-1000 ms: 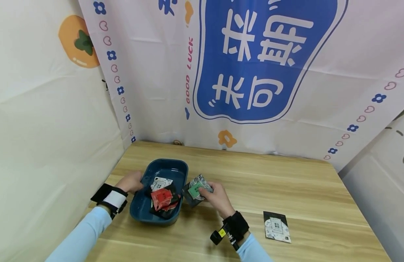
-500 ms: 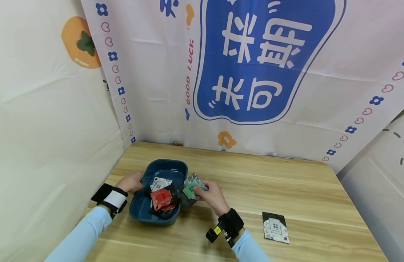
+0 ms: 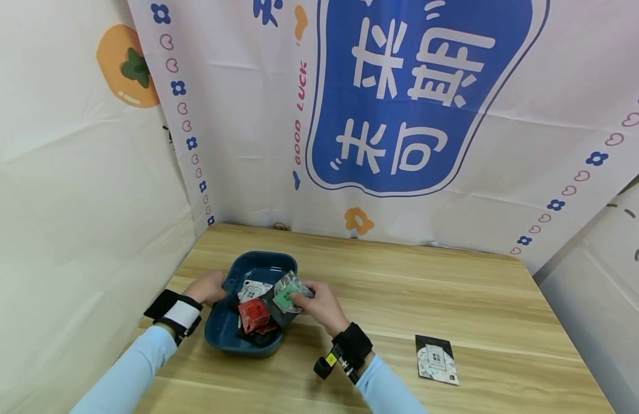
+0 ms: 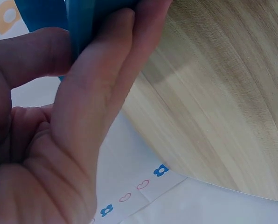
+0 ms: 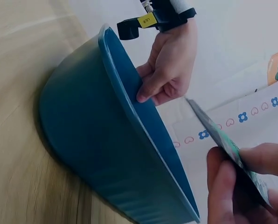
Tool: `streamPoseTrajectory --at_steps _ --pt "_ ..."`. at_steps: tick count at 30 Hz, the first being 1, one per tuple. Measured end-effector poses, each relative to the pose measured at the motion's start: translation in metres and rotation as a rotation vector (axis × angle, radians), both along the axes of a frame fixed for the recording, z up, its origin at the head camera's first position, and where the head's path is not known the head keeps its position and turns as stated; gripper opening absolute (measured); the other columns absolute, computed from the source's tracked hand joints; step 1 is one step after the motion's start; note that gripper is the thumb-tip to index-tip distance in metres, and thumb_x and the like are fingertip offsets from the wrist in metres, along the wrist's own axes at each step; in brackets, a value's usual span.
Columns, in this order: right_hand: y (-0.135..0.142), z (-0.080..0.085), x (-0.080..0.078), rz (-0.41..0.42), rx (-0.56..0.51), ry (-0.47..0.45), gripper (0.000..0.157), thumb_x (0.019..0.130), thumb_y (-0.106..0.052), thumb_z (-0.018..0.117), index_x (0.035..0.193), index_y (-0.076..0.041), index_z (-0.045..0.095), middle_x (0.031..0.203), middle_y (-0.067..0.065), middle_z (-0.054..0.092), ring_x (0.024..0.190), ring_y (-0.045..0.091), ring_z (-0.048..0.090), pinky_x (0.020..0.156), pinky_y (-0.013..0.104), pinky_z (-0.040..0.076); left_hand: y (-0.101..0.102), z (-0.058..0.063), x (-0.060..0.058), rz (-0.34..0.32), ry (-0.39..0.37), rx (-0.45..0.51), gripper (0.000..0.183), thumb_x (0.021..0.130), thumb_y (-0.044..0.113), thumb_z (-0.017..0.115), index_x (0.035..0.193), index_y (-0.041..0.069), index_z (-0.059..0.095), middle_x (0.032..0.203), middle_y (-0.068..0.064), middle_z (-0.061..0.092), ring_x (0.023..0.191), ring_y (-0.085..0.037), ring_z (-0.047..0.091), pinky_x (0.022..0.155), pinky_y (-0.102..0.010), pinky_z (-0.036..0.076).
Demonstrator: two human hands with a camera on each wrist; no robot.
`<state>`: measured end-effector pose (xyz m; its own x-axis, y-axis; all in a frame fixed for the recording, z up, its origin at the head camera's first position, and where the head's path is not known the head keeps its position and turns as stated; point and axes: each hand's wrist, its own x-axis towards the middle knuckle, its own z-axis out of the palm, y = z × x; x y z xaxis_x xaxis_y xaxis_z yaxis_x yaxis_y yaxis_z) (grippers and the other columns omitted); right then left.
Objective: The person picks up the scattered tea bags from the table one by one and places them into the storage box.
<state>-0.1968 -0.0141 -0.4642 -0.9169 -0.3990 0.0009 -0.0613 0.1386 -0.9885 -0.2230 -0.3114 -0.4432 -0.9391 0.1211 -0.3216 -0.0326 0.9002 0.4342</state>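
A dark teal plastic basin (image 3: 221, 339) stands on the left part of the table. My left hand (image 3: 207, 287) pinches its left wall between thumb and fingers, as the left wrist view shows at the blue rim (image 4: 80, 28). Inside lie several small packets: a red packet (image 3: 254, 314), a white-and-grey packet (image 3: 253, 290) and black ones partly covered. My right hand (image 3: 321, 305) pinches a flat black packet with a green label (image 3: 284, 297), thumb on top and fingers beneath. That packet overlaps the basin's right rim in the head view; in the right wrist view it is tilted above the rim.
Another black-and-white packet (image 3: 436, 360) lies flat on the wooden table (image 3: 495, 310) to the right. White printed cloth (image 3: 252, 132) hangs behind the table and along its left side. Both wrists carry black straps.
My right hand has moved left with the green-labelled packet, from beside the basin to over its right rim. My left hand keeps its grip on the basin wall.
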Motion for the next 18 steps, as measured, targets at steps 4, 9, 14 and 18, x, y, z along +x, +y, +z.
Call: streamPoseTrajectory --at_steps 4,9,14,18 --pt "-0.005 0.002 0.000 -0.004 -0.009 -0.022 0.024 0.094 -0.016 0.065 0.111 0.002 0.068 0.097 0.010 0.068 0.077 0.007 0.063 0.077 0.047 0.060 -0.002 0.000 0.000 -0.005 0.008 -0.005 0.016 0.080 -0.006 0.055 0.072 0.007 0.050 0.065 -0.004 0.052 0.053 -0.014 0.052 0.048 -0.023 0.044" --pt "-0.010 0.002 0.000 -0.007 -0.008 -0.030 0.026 0.093 -0.015 0.066 0.113 0.001 0.068 0.098 0.010 0.068 0.077 0.008 0.063 0.078 0.049 0.059 -0.002 0.001 0.001 0.005 -0.001 0.000 0.018 0.079 -0.007 0.055 0.071 0.008 0.049 0.064 -0.004 0.051 0.052 -0.014 0.051 0.047 -0.021 0.043" --pt "-0.016 0.006 0.004 0.010 -0.016 -0.020 0.027 0.093 -0.014 0.067 0.116 0.001 0.067 0.098 0.011 0.069 0.078 0.009 0.063 0.075 0.043 0.060 -0.002 0.002 0.001 -0.003 0.014 -0.007 0.017 0.079 -0.006 0.055 0.070 0.007 0.050 0.064 -0.004 0.053 0.052 -0.014 0.052 0.047 -0.022 0.044" --pt "-0.021 0.005 0.004 0.015 -0.005 0.001 0.024 0.093 -0.011 0.067 0.113 0.001 0.067 0.098 0.010 0.068 0.077 0.009 0.062 0.072 0.040 0.060 -0.002 0.001 0.000 -0.023 0.040 -0.027 0.019 0.079 -0.006 0.056 0.067 0.007 0.051 0.063 -0.004 0.054 0.051 -0.014 0.052 0.048 -0.023 0.045"
